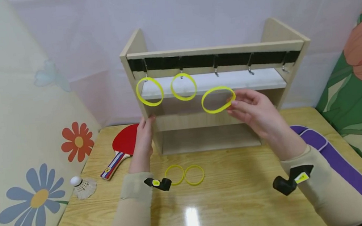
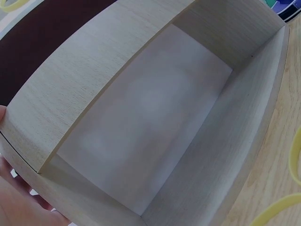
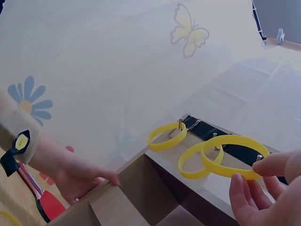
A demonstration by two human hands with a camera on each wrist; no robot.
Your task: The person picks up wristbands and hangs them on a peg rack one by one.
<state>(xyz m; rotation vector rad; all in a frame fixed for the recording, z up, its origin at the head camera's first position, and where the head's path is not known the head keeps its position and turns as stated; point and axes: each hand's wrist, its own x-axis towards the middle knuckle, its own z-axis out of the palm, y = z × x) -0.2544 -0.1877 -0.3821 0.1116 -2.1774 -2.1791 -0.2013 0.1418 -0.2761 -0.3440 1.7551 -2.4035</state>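
My right hand (image 1: 253, 111) pinches a thin yellow ring (image 1: 215, 111) between thumb and fingers, holding it in front of the wooden shelf unit (image 1: 191, 121), below and a little left of the middle hook (image 1: 216, 70). In the right wrist view this ring (image 3: 230, 140) stands near the hook strip, overlapping another. Two matching rings hang from the left hooks: one at the far left (image 1: 154, 104), one beside it (image 1: 184, 98). My left hand (image 1: 143, 136) grips the unit's left side panel, thumb on the front edge and fingers around the outside.
Two more yellow rings lie side by side on the wooden table (image 1: 228, 195), the right one (image 1: 196, 184) before the unit. Leftward are a red table tennis bat (image 1: 125, 140) and a shuttlecock (image 1: 85, 187). A purple slipper-shaped thing (image 1: 343, 166) lies beside my right forearm.
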